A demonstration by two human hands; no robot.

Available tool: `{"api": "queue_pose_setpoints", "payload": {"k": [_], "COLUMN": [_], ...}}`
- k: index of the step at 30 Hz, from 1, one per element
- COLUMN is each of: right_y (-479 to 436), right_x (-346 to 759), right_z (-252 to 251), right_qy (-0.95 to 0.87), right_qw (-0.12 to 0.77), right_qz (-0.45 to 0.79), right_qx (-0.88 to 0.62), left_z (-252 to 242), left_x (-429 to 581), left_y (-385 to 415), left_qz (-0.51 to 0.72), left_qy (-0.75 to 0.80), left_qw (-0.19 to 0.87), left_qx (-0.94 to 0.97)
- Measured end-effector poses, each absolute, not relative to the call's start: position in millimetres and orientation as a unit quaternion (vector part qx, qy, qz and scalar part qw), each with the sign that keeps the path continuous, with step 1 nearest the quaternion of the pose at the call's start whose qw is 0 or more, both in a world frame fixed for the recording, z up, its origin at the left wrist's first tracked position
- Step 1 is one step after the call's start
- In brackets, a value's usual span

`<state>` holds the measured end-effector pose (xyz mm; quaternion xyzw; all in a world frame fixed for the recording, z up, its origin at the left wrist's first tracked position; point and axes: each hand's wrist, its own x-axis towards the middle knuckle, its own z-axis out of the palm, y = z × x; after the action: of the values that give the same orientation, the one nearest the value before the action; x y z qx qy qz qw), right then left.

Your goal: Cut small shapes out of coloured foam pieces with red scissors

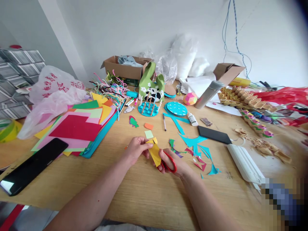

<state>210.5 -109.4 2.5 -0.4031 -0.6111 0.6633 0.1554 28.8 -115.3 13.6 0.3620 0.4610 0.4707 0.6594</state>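
Observation:
My left hand (136, 149) pinches a small yellow paper piece (154, 152) above the wooden table (134, 195). My right hand (175, 164) has its fingers through the handles of red scissors (169, 162), whose blades meet the yellow piece from below. Both hands are closed. Small paper cut-outs lie just beyond: a pale green square (149, 134), an orange bit (148, 126) and a paper fish (133, 121). Teal and pink paper scraps (197, 150) lie to the right of my right hand.
A stack of coloured paper sheets (79, 128) and a black phone (32, 166) lie at left, with plastic bags (51, 96) behind. Beyond are cardboard boxes (126, 69), pipe cleaners (110, 86), a panda craft (151, 88), teal discs (176, 109), a glue bottle (192, 118), a metal flask (209, 93). At right lie a black case (214, 134) and a white box (244, 162).

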Motion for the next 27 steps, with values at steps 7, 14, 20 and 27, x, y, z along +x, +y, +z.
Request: {"api": "queue_pose_setpoints", "payload": {"k": [7, 14, 20, 27], "right_y": [-109.6, -110.4, -110.9, -110.0], "right_x": [209.7, 208.8, 207.3, 207.4], "right_z": [5.3, 7.1, 10.6, 8.7], "right_qy": [-0.608, -0.607, -0.61, -0.619], "right_qw": [0.154, 0.16, 0.165, 0.164], "right_qz": [0.664, 0.664, 0.662, 0.651], "right_qx": [-0.407, -0.405, -0.403, -0.407], "left_z": [12.0, 10.8, 10.0, 10.1], "left_x": [29.4, 29.5, 29.3, 29.3], "left_y": [-115.5, -116.0, -115.8, -116.0], "left_qz": [0.471, 0.471, 0.473, 0.472], "left_qy": [0.458, 0.46, 0.458, 0.456], "left_qw": [0.663, 0.662, 0.662, 0.664], "left_qx": [0.361, 0.357, 0.359, 0.36]}}
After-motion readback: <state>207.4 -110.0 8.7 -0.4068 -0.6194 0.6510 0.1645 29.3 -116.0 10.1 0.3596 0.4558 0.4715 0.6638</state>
